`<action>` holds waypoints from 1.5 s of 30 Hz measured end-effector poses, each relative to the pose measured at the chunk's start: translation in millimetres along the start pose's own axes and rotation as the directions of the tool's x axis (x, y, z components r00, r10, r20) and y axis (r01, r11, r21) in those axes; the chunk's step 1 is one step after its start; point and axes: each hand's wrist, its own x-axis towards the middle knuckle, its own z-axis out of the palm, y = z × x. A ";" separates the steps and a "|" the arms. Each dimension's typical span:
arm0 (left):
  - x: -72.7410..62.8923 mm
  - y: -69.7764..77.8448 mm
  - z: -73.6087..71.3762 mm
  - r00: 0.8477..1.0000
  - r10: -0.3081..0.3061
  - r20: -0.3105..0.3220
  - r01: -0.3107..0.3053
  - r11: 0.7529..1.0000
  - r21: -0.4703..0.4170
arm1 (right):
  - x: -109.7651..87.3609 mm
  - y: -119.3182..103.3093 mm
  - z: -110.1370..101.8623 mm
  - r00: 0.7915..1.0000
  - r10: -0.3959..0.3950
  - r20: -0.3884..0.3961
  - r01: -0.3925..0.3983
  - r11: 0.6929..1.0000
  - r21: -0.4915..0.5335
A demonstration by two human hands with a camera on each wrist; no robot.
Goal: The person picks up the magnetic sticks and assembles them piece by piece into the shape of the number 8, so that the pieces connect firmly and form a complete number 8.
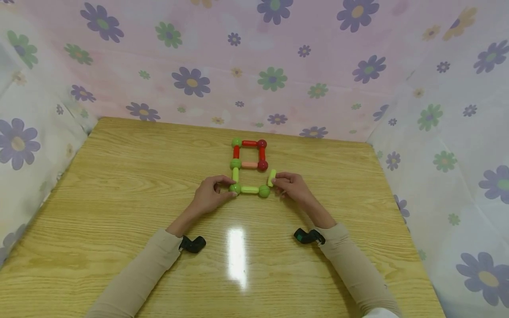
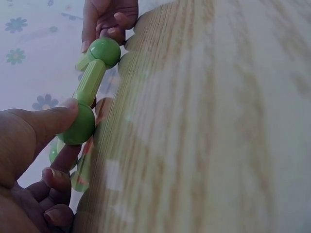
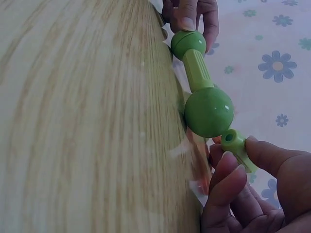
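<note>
A frame of balls and rods lies on the wooden table. My left hand [image 1: 212,193] grips the lower left green ball [image 2: 77,127], thumb on one side and fingers on the other. From that ball a yellow-green rod [image 1: 249,190] runs to another green ball [image 3: 209,112] at the lower right. Just beside this second ball, my right hand [image 1: 293,186] pinches a loose yellow-green rod [image 1: 272,177] between thumb and fingers. In the right wrist view the rod's hollow end [image 3: 229,138] faces the camera, close by the ball.
Beyond the hands, a square of red rods [image 1: 249,143], a pink rod [image 1: 249,165], two dark red balls [image 1: 262,165] and two green balls [image 1: 236,164] joins the lower part through a left yellow-green rod [image 1: 235,175]. Flowered cloth [image 1: 238,88] hangs behind the table [image 1: 119,176].
</note>
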 end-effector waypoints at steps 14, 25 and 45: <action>0.0 0.9 0.2 1.000 -0.004 -0.008 0.004 1.000 -0.004 | 0.9 -1.8 3.8 1.000 -0.008 -0.006 0.008 1.000 -0.016; -0.3 2.7 0.2 1.000 -0.019 -0.006 0.019 1.000 -0.004 | 2.7 -4.6 7.2 1.000 0.008 -0.018 -0.009 0.999 -0.038; -1.6 1.0 0.7 1.000 0.002 -0.012 -0.002 1.000 -0.013 | 10.7 -5.5 12.9 0.999 -0.016 -0.038 0.014 0.998 -0.065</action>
